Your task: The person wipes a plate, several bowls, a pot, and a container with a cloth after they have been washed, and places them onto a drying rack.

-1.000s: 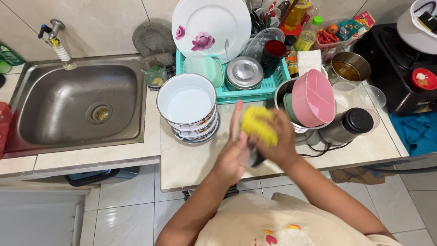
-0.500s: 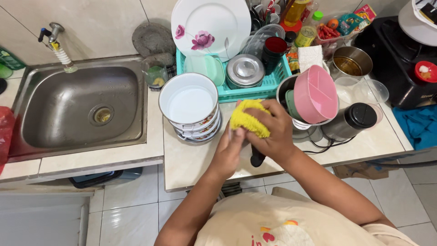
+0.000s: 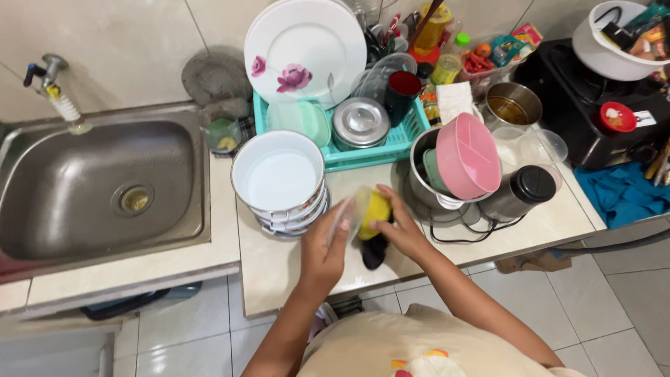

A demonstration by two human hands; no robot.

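The yellow sponge (image 3: 377,209) sat in the grip of the right hand (image 3: 399,236), fingers closed round it from the right side, w/ the thumb on top. It was pressed against a pale, see-through item (image 3: 345,215), held up by the left hand (image 3: 322,253), which was closed on the item's lower edge. The item was blurred, so its kind could not be told; maybe a glass or a lid. A dark part (image 3: 373,253) hung just under the sponge, between both hands. Whether it belonged to the item or to the sponge was not clear.

The step in hand was, by the look of it, scrubbing: sponge touching the item, both lifted a little above the tabletop (image 3: 279,279), approx. at its front middle. A next move would call for a firm hold by the left hand, so the wet item does not slip while the sponge goes over the rest of it.

Around them: a stack of white bowls (image 3: 279,178) just to the left, a metal pot (image 3: 419,178) w/ a pink bowl (image 3: 467,157) in it to the right, and a teal dish rack (image 3: 408,136) behind. The sink (image 3: 98,185) lay well apart on the left.
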